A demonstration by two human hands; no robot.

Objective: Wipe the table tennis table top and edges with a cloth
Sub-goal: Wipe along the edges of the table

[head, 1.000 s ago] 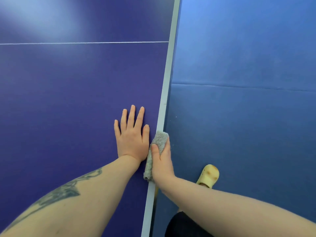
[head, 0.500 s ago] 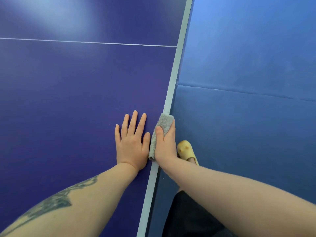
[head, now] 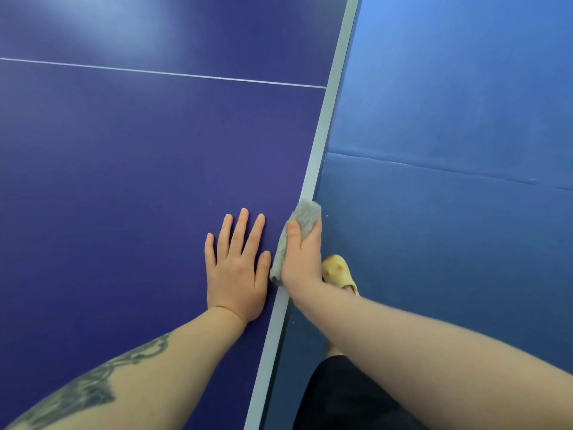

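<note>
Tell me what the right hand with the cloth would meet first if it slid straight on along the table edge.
Nothing, as far as the picture shows: the right hand grips the cloth on the pale table edge, which runs bare ahead to the top of the picture.

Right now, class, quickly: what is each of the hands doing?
Left hand: open, fingers straight, flat on the table top.
Right hand: holding the grey cloth against the table edge.
</note>
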